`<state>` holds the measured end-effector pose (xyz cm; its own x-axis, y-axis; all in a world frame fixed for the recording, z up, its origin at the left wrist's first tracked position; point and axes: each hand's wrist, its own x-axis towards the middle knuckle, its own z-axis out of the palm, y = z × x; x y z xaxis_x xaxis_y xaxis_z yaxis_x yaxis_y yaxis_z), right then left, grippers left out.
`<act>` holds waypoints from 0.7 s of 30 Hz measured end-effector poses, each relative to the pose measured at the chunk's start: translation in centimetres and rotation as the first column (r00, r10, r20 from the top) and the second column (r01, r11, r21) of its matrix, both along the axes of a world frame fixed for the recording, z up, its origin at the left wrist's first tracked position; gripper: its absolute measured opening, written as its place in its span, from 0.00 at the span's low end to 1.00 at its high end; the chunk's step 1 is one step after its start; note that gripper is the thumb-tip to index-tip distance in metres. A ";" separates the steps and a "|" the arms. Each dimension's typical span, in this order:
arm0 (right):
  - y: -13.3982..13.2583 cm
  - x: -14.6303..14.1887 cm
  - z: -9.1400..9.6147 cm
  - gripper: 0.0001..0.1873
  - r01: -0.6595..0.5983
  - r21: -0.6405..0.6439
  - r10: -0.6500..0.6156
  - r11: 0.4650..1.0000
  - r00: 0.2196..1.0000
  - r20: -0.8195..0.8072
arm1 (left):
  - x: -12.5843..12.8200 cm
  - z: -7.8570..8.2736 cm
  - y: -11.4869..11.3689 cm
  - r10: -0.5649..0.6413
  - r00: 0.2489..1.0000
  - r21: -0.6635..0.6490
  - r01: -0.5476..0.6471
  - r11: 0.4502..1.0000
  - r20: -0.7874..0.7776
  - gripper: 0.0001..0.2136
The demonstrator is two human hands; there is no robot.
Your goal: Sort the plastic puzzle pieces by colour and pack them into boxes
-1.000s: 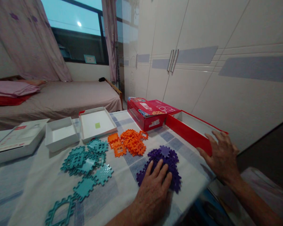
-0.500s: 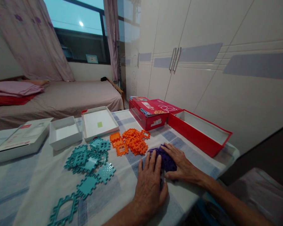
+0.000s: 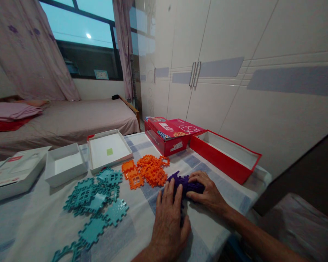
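Note:
A heap of purple interlocking building tiles point(image 3: 183, 181) lies on the tablecloth between my hands. My left hand point(image 3: 167, 218) rests over its near left side, fingers stretched forward and touching the tiles. On the right side, my right hand point(image 3: 209, 191) has its thumb and curled fingers closed around some of the purple tiles. Part of the heap is hidden beneath both hands. Just beyond them is a pile of orange interlocking tiles point(image 3: 153, 171). Teal interlocking tiles point(image 3: 93, 230) are spread to the left, some stacked and some overlapping.
A shallow white tray-like lid point(image 3: 110, 160), a white open box point(image 3: 67, 174) and a white printed box point(image 3: 19, 173) stand along the left back. Behind the orange tiles are a red box point(image 3: 166, 142) and a long red open box point(image 3: 224, 158). The tablecloth's right edge drops off nearby.
My right hand has curled its fingers, gripping purple tiles that it was lying over before. The left hand stays on the heap. The whole view has shifted slightly.

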<state>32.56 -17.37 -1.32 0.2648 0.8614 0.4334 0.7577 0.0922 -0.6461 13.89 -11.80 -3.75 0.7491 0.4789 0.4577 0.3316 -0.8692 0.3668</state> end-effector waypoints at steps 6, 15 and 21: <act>0.0 0.1 0.2 0.10 0.078 0.028 -0.072 0.997 0.985 -0.159 | -0.1 -0.2 -0.1 0.016 1.000 -0.030 -0.016 0.999 -0.005 0.38; 0.4 1.9 1.1 0.15 0.305 0.044 -0.247 0.951 0.840 -0.483 | 0.0 0.0 0.2 0.002 1.000 -0.052 -0.003 0.999 -0.019 0.37; 1.6 7.1 5.8 0.23 0.453 0.045 -0.331 0.890 0.714 -0.617 | -0.1 0.2 0.1 -0.012 0.999 -0.084 0.008 0.996 -0.042 0.37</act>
<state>39.64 -15.79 4.50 0.8107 0.5442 0.2161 0.2371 0.0324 -0.9710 13.81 -11.71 -3.57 0.7718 0.5067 0.3842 0.3397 -0.8393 0.4245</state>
